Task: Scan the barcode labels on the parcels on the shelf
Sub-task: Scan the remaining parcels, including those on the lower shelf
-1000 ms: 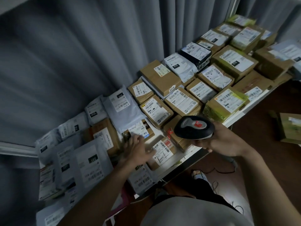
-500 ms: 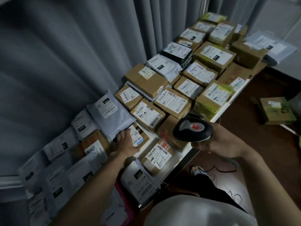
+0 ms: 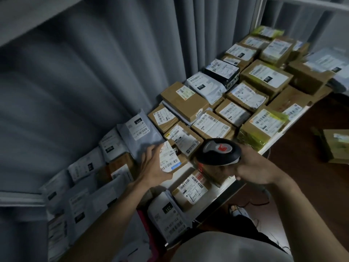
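Note:
Many cardboard boxes and grey mailer bags with white barcode labels cover the white shelf (image 3: 222, 193). My left hand (image 3: 153, 167) grips a small brown parcel (image 3: 169, 157) at its left side and tilts it up, so its white label faces me. My right hand (image 3: 253, 167) holds a black and grey barcode scanner (image 3: 219, 150) with a red mark on top, just right of that parcel and above a brown box. Below lies another labelled box (image 3: 190, 190).
Grey curtains hang behind the shelf. A grey mailer (image 3: 139, 129) lies behind my left hand, a yellow-taped box (image 3: 262, 125) to the right of the scanner. A green box (image 3: 336, 146) sits on the dark floor at right. Cables lie on the floor below the shelf edge.
My left hand moved from lying over the parcels to gripping the small brown parcel and has tilted it up. The scanner has come closer to it. The camera view shifted.

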